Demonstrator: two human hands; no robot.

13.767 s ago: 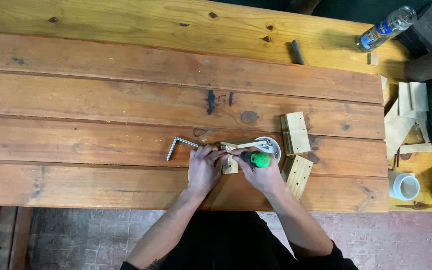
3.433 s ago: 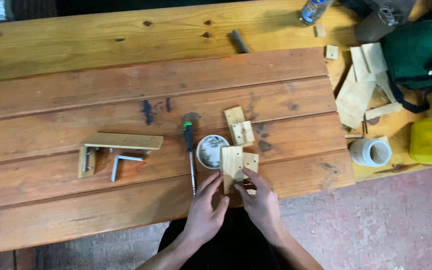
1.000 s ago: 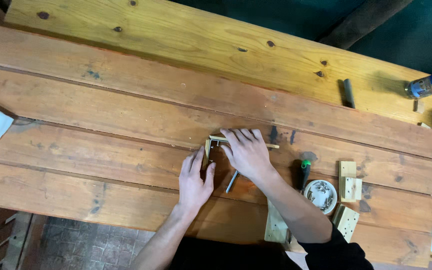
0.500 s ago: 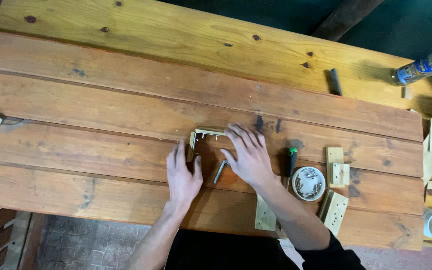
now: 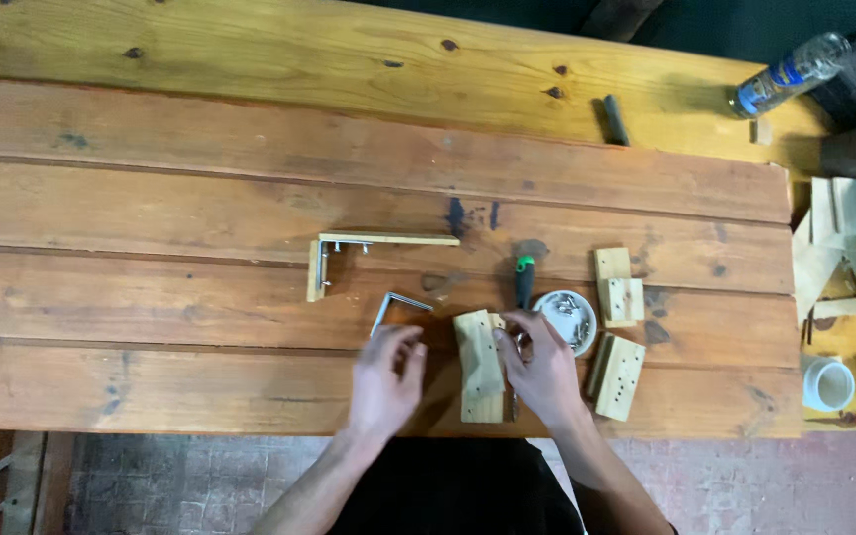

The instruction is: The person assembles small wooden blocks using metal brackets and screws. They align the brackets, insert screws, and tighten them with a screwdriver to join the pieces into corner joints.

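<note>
Gripping a pale drilled wooden block (image 5: 479,365), the right hand (image 5: 544,369) closes while the left hand (image 5: 385,381) hovers open-fingered.

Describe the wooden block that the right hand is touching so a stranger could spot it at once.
Start at the long plank table and go to its near edge, between the two hands. The wooden block lies there lengthwise, the right hand against its right side and the left hand apart on its left. Unlike the other drilled blocks right of the small white dish of screws, it lies left of the dish.

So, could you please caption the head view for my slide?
Right hand touches a drilled wooden block on a plank table; left hand nears it.
</note>
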